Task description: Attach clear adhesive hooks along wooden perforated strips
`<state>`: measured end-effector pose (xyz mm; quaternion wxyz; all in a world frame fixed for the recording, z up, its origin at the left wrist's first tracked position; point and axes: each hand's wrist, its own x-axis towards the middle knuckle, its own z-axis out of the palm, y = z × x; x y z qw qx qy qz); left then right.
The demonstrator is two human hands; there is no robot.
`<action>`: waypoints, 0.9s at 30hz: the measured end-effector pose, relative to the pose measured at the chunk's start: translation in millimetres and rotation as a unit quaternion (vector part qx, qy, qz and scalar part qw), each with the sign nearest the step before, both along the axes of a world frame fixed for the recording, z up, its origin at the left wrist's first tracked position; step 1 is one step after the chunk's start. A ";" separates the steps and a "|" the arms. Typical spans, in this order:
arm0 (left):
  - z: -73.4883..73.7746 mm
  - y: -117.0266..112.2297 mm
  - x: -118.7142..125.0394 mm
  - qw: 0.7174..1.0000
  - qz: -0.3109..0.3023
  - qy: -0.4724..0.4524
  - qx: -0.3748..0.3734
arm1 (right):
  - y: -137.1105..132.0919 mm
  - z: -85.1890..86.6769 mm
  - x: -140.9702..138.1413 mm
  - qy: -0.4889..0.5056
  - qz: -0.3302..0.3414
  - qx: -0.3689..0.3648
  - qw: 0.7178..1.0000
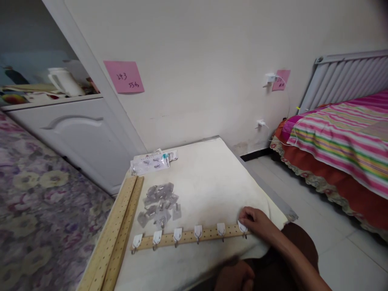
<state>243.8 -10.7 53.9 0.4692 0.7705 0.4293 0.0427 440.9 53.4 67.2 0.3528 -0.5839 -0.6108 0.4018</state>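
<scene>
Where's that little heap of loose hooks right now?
In the head view, the heap of loose hooks lies left of centre on the table, just beyond the hooked wooden strip and nearer than the packet.

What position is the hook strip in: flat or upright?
Flat: the hook strip lies on the table, the right hand touching one end.

Outstretched right hand (256,221), fingers curled; left hand (235,278) low.
</scene>
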 end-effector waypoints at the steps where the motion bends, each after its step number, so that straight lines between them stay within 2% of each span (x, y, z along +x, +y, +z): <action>1: 1.3 0.6 0.3 1.000 -0.002 0.002 0.009 | 0.7 0.2 0.3 -0.001 0.001 -0.002 1.000; 5: 8.2 3.1 3.5 0.999 0.009 0.001 0.038 | 3.1 0.4 1.3 -0.003 0.003 -0.010 1.000; 10: 17.2 3.3 10.1 0.999 0.022 0.040 0.028 | 2.9 -1.0 1.6 -0.002 0.009 -0.010 1.000; 17: 15.1 2.1 17.8 0.996 0.067 -0.029 0.049 | 1.4 -1.4 1.9 0.002 0.012 -0.006 1.000; 22: 15.1 6.9 19.1 0.996 0.065 -0.020 0.055 | 1.7 -1.4 2.8 0.001 0.011 -0.006 1.000; 27: 14.8 9.8 18.0 0.994 0.064 -0.064 0.059 | 2.1 -3.0 3.4 0.003 0.013 -0.005 1.000</action>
